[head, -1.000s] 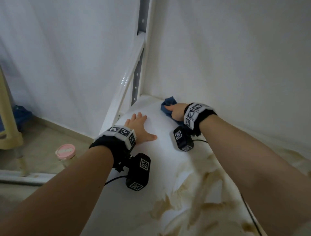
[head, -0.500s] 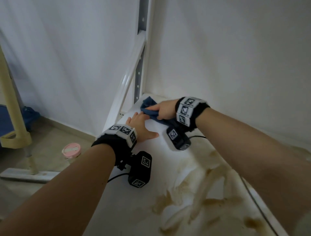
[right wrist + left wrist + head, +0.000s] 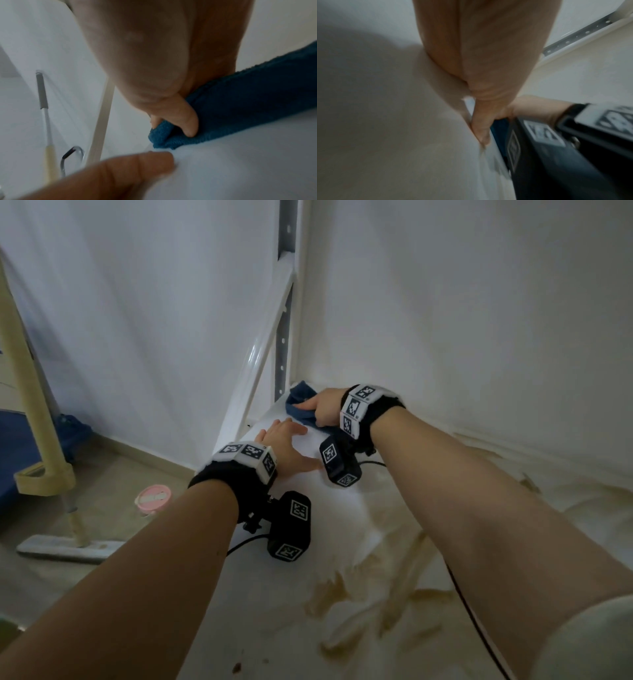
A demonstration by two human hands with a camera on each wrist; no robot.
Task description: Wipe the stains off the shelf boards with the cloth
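A white shelf board (image 3: 274, 611) carries brown smeared stains (image 3: 394, 587) on its near right part. My right hand (image 3: 322, 409) grips a bunched blue cloth (image 3: 298, 402) and presses it on the board at the far left corner, beside the upright. In the right wrist view the thumb (image 3: 187, 121) digs into the blue cloth (image 3: 240, 108). My left hand (image 3: 287, 446) lies flat on the board just in front of the cloth, fingers straight. The left wrist view shows its thumb (image 3: 481, 129) pressed down, with a strip of cloth (image 3: 499, 125) behind it.
A grey perforated upright (image 3: 284, 337) and a white diagonal brace (image 3: 253, 364) stand at the corner. White sheeting covers the walls. On the floor to the left are a cream-handled mop (image 3: 44, 419) and a pink-lidded cup (image 3: 153, 499). A black cable (image 3: 476, 621) runs over the board.
My right hand has dragged the cloth leftward along the back of the board into the corner by the upright. The left hand has stayed flat in place.
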